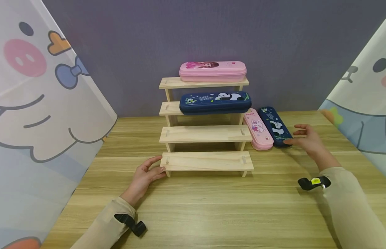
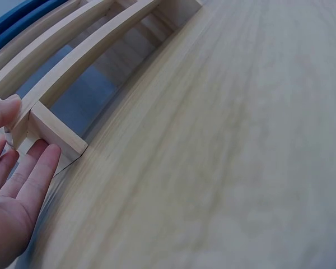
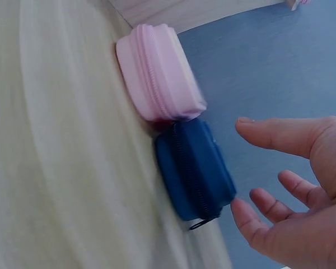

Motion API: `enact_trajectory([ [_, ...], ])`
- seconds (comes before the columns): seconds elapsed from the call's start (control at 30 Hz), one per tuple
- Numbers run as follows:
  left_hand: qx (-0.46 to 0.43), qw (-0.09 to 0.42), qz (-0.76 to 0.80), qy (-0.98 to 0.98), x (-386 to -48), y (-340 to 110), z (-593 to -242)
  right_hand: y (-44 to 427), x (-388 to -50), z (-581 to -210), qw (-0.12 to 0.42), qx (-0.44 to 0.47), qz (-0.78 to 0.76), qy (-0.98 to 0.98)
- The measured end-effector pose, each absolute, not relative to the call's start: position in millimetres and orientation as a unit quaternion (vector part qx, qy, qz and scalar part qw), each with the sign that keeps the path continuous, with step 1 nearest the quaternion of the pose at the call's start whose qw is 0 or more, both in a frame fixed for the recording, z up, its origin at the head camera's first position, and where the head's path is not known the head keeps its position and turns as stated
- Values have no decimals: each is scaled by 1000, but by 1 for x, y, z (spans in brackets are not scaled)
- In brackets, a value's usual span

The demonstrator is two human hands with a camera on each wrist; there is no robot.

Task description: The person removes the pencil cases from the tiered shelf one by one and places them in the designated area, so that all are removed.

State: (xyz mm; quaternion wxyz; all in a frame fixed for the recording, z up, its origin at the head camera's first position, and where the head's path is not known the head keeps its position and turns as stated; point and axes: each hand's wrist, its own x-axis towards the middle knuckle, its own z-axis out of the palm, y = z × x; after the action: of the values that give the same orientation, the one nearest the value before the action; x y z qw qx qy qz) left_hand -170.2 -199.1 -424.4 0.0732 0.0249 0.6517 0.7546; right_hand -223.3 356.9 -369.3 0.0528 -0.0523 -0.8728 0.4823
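A stepped wooden display stand stands on the table. My left hand touches the left end of its lowest step, with the thumb at the board's edge and fairly straight fingers against the side. Right of the stand, a pink pencil case with a rabbit and a navy panda pencil case lie side by side. My right hand is spread at the near end of this navy case; thumb and fingers stand apart in the right wrist view. Whether a fingertip touches the case I cannot tell.
On the top step lies a pink pencil case with a doll picture. Another navy panda pencil case lies on the step below. Behind rises a grey partition, and cartoon-printed panels flank the table.
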Motion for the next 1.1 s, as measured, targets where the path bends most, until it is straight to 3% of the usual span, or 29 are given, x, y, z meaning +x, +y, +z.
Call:
enact_trajectory([
  [0.73, 19, 64, 758, 649, -170, -199, -424, 327, -231, -336, 17, 30, 491, -870],
  [1.1, 21, 67, 758, 649, -170, -198, -424, 303, -236, -321, 31, 50, 495, -867],
])
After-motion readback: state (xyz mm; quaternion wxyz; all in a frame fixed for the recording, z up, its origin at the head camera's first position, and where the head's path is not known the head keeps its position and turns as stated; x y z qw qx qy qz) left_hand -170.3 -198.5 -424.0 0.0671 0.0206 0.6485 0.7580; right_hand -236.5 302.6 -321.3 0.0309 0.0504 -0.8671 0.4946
